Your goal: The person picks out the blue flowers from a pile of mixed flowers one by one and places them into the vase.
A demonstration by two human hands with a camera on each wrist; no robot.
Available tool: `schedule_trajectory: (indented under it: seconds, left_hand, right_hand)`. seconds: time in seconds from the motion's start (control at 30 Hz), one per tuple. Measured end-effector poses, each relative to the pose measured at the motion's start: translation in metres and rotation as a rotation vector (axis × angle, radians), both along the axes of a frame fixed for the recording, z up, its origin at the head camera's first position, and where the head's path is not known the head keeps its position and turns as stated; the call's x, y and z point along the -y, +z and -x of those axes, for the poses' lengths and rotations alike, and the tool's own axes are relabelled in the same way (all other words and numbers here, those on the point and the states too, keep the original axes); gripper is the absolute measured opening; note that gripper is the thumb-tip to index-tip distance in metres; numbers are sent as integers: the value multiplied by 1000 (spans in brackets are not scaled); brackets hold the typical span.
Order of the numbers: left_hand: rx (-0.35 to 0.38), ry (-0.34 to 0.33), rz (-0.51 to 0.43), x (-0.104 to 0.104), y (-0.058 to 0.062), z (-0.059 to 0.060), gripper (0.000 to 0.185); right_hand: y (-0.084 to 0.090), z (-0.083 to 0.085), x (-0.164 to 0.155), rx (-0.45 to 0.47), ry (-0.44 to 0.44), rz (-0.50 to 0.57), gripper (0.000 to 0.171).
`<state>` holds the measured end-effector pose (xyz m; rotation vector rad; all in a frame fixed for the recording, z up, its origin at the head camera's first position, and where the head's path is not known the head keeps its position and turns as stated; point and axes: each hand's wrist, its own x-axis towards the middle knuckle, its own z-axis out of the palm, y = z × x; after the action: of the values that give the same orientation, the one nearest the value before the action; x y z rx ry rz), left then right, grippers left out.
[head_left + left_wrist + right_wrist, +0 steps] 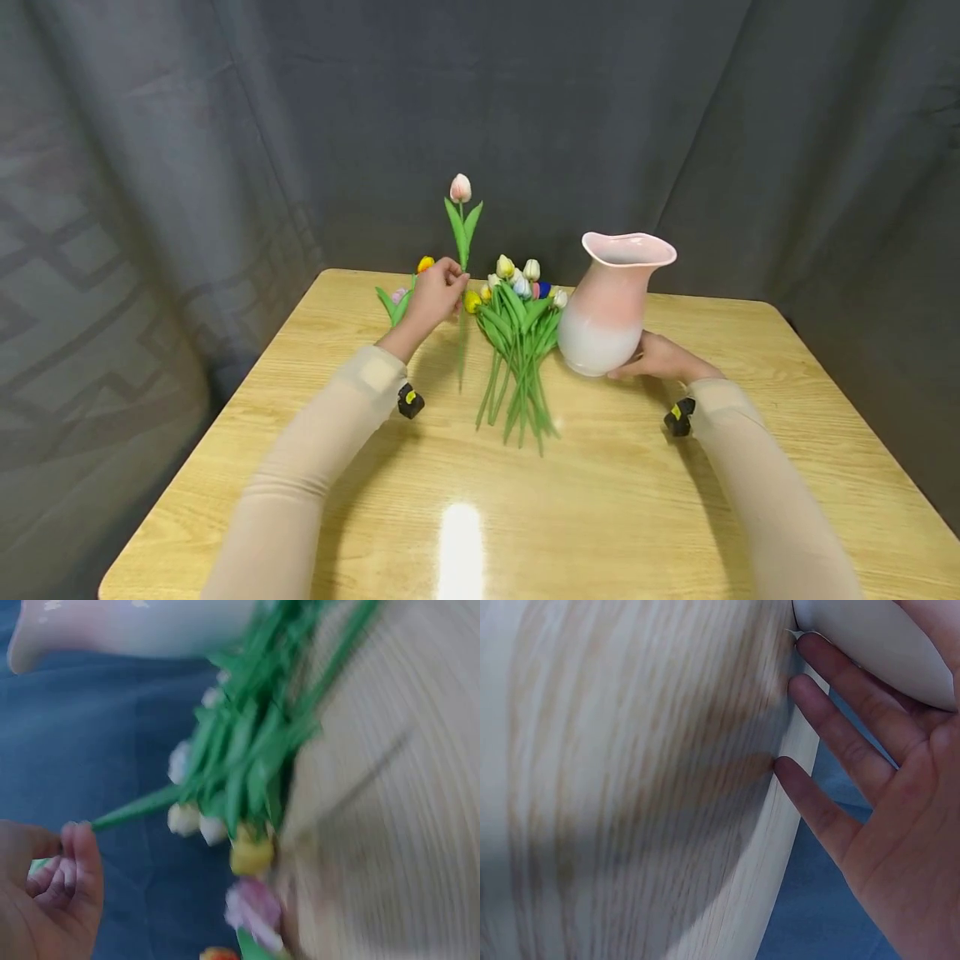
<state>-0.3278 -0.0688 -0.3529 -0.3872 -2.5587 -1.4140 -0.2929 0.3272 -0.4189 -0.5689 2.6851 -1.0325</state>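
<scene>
My left hand (437,296) pinches the green stem of a pale pink artificial tulip (461,188), holding it upright with the bloom on top and the stem's end hanging down. In the left wrist view, thumb and fingertips meet on the stem. A pink-and-white vase (609,312) with a wavy rim leans slightly at the right. My right hand (660,358) lies against its lower right side, fingers at the base. The right wrist view shows those fingers (840,742) nearly straight and spread beside the vase's pale underside (877,652); the thumb is hidden.
Between the hands lies a pile of artificial tulips (525,333), yellow, white, blue and pink, stems toward me. Partly behind my left hand are an orange tulip (425,264) and a light purple tulip (399,295). The wooden table (600,517) ends at a dark curtain (525,125).
</scene>
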Motion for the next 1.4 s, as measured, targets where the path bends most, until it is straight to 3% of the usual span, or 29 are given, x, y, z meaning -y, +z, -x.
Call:
schedule_trajectory:
  seconds: [0.07,0.17,0.3,0.5,0.63,0.73,0.9,1.07,1.23,1.4]
  left_hand:
    - [-4,33,213,7,-1,1,20]
    - [-46,49,497,16,-14,2,23]
    - [-60,28,683,26,-38,3,22]
    - [-24,2,753,31,-60,4,34]
    - [-27,-2,755,32,-65,5,40]
    - [-25,6,812,32,-67,4,36]
    - [16,35,883,32,-67,5,25]
    - [124,53,861,33,-64,4,17]
    - [132,40,850,32,-60,4,18]
    - [97,64,902,28,-55,3,15]
  right_hand:
    - [0,0,-1,0,-2,1,79]
    - [-1,-1,-2,10,-11,10,79]
    - [-7,-2,-3,12,-13,17,79]
    - [-9,-4,-3,-1,-17,9,79]
    - [-7,-6,-1,5,-12,15,78]
    - [-6,-6,1,12,-2,23,78]
    - [-3,-5,1,13,6,31,77]
    - [0,-4,2,1,8,15,79]
    - [1,-3,1,7,2,8,81]
    - [2,-2,1,3,1,5,79]
